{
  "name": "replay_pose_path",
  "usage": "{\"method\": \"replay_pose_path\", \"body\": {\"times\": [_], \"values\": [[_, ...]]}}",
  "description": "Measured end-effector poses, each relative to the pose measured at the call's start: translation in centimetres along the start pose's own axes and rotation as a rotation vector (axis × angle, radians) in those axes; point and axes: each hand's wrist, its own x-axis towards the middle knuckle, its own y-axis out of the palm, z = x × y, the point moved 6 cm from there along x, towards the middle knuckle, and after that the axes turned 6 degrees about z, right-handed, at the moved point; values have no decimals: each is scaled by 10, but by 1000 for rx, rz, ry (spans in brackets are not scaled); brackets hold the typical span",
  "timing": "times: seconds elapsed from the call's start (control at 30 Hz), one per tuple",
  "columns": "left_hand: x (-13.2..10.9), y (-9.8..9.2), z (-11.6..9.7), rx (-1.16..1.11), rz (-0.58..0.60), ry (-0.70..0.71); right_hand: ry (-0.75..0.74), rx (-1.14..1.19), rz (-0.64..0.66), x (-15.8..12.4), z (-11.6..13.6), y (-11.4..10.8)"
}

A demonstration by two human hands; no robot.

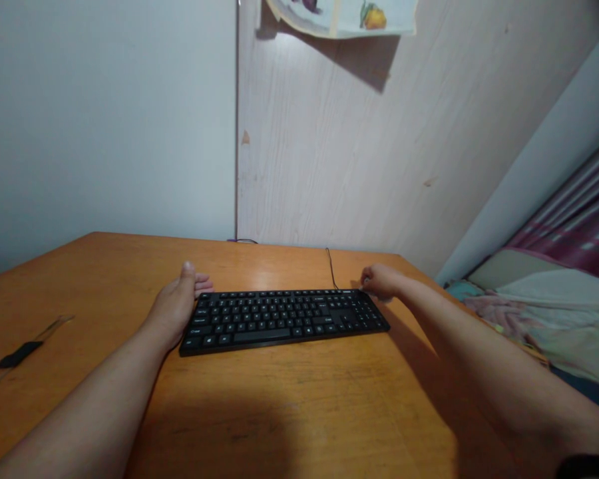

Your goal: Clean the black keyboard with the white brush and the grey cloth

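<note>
A black keyboard (279,318) lies on the wooden table in front of me, its keys facing up. My left hand (182,303) rests against the keyboard's left end, thumb up and fingers stretched out past the back corner; it is open. At the back right corner is my right hand (377,281), its fingers curled together and touching or just over the keyboard's edge. A small pale spot shows by those fingertips, too small to name, and what they hold, if anything, is hidden.
The orange-brown table (299,406) reaches back to a wall. A thin black cable (331,267) runs from behind the keyboard to the table's far edge. At the left lies a cord with a black piece (20,354). Bedding (544,313) is beyond the right edge.
</note>
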Motion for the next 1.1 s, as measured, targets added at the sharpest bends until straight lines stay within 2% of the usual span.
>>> {"method": "replay_pose_path", "body": {"times": [0.3,0.4,0.6,0.7,0.83,1.1], "values": [[3,0,5,-7,16,-5,-128,71,91,-2,32,21],[5,-1,6,-10,23,9,-92,32,70,5,24,18],[5,-1,6,-13,15,-3,51,-102,39,9,-9,2],[3,0,4,-10,5,-11,54,-161,26,7,-12,-2],[1,1,1,1,1,-10,-10,-190,14,5,4,3],[0,1,0,-13,2,-12,-182,-203,34,3,55,16]]}}
